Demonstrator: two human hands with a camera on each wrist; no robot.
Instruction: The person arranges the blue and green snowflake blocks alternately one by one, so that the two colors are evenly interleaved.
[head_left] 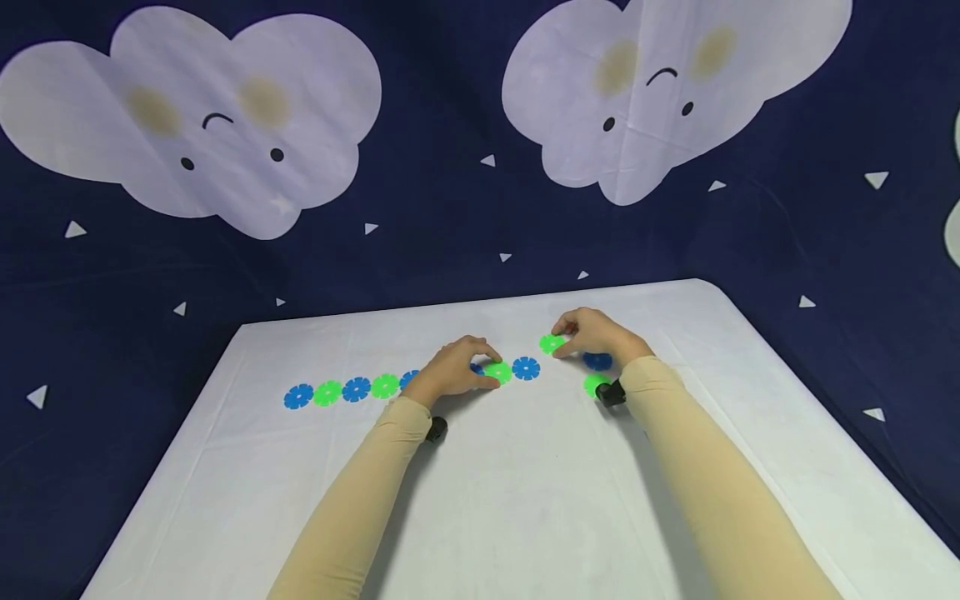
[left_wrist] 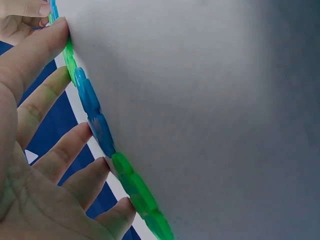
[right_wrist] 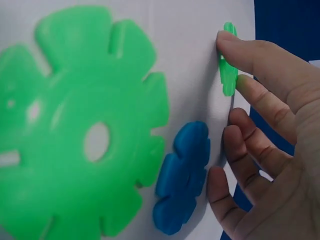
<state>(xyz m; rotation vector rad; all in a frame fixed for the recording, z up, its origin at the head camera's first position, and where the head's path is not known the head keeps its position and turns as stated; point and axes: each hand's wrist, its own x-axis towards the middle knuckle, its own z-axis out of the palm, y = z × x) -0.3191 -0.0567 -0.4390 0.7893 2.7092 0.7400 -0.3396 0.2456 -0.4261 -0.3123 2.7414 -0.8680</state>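
Observation:
A row of notched plastic discs, blue and green by turns, runs across the table from a blue disc (head_left: pixel 298 397) at the left end to another blue disc (head_left: pixel 526 368). My left hand (head_left: pixel 453 367) arches over the row and hides part of it. Its thumb and index finger pinch the edges of a green disc (head_left: pixel 497 372), second from the right end. Just beyond that end, my right hand (head_left: pixel 592 332) pinches a green disc (right_wrist: pixel 228 77) between thumb and index finger. In the right wrist view this disc stands nearly edge-on, and the other fingers are curled.
Under my right wrist lie a loose blue disc (head_left: pixel 597 361) and a loose green disc (head_left: pixel 595 384). The white-covered table (head_left: pixel 510 500) ends at a dark blue cloth backdrop (head_left: pixel 442 208) with printed clouds. Black wrist cameras hang beneath both wrists.

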